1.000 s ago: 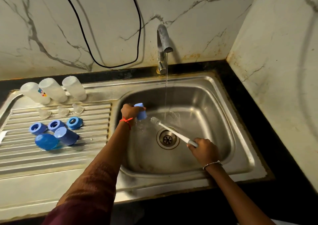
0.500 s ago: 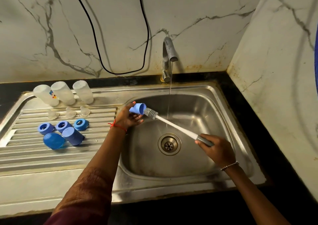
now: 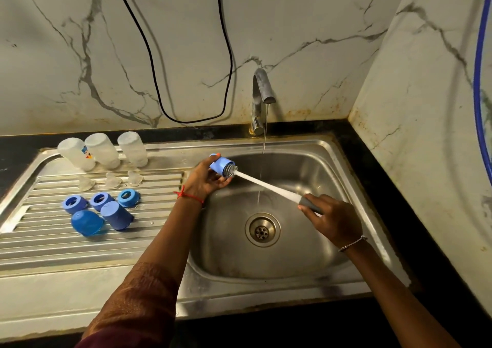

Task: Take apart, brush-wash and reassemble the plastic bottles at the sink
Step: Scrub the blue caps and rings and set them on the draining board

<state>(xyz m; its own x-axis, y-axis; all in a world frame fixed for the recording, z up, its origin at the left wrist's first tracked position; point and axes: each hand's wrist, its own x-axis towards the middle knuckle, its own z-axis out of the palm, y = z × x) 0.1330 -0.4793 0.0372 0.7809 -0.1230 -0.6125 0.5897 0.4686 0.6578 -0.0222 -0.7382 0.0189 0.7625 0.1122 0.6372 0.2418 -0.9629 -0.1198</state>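
Your sink [image 3: 306, 166] is brushed steel with a dull shine; the tap [image 3: 262, 84] is worn grey metal. Your cap [image 3: 218, 166] is matt blue plastic, your brush [image 3: 266, 185] white plastic, the bottles [image 3: 102, 150] frosted plastic. The wall [image 3: 292, 28] looks like polished marble.

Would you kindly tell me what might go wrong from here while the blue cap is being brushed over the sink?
The left hand holds the small blue plastic cap just in its fingers above the steel sink basin; a hard push of the white-handled bottle brush, gripped by the right hand, might knock it down towards the drain. Also, the thin tap stream misses the cap, so it may stay unrinsed.
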